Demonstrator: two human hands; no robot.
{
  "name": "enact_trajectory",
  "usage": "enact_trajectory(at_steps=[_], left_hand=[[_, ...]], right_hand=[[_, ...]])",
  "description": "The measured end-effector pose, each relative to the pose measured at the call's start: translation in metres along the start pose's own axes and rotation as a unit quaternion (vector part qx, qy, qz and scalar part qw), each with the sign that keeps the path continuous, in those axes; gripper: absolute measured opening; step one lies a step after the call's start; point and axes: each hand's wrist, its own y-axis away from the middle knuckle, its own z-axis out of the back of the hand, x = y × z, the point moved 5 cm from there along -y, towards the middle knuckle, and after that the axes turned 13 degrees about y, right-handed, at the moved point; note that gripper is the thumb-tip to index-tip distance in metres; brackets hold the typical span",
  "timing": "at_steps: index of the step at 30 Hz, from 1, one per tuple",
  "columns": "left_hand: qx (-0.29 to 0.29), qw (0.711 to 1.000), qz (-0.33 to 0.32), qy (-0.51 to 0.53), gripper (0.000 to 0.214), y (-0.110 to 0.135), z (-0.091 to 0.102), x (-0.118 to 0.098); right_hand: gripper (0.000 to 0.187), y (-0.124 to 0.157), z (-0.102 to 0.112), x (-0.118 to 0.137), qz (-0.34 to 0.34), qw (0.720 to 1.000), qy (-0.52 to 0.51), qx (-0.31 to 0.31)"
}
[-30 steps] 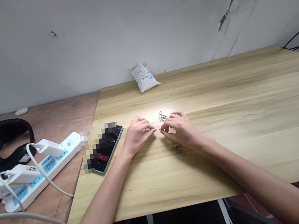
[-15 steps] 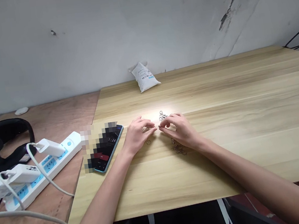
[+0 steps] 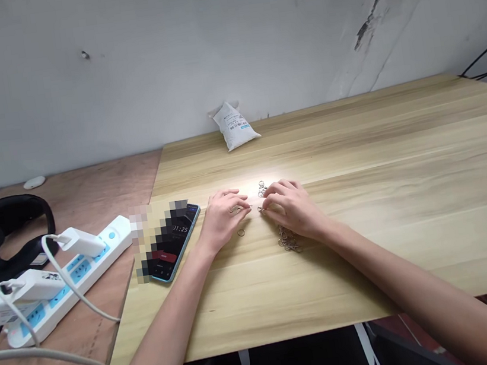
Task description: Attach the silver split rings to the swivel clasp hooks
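My left hand (image 3: pixel 223 218) pinches a thin metal ring (image 3: pixel 250 207) at its fingertips, just above the wooden table. Opposite it, a short gap away, my right hand (image 3: pixel 294 207) has thumb and fingers closed on a small metal clasp (image 3: pixel 260 209), mostly covered by the fingers. A loose key ring (image 3: pixel 242 232) lies below my left hand, and more rings show partly under its fingers. Several metal clasps with rings (image 3: pixel 287 240) lie in a pile beside my right wrist. Another small cluster of clasps (image 3: pixel 262 188) sits beyond the right fingertips.
A phone (image 3: pixel 174 239) showing a timer lies left of my left hand. A white packet (image 3: pixel 236 126) rests against the wall. On the lower brown board are a power strip (image 3: pixel 113 232) with chargers and cables, a black strapped headset (image 3: pixel 45 214) and a white disc (image 3: pixel 34 182).
My right fingers have shifted slightly and bent differently around the clasp. The left hand has hardly moved and keeps its pinch. The view has drifted a little.
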Motion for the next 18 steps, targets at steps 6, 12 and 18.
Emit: enact_trajectory(at_steps=[6, 12, 18], left_hand=[[-0.007, 0.999, -0.015, -0.049, 0.003, 0.001, 0.003, -0.005], [-0.011, 0.998, -0.02, -0.062, 0.004, 0.001, 0.003, -0.007], [-0.009, 0.998, -0.033, -0.061, 0.005, 0.001, 0.002, -0.008]], right_hand=[[0.015, 0.0, 0.007, -0.002, 0.018, 0.998, 0.062, -0.006], [0.017, -0.001, 0.02, 0.002, 0.023, 0.996, 0.053, -0.069], [0.018, -0.002, 0.023, 0.004, 0.031, 0.994, 0.074, -0.077]])
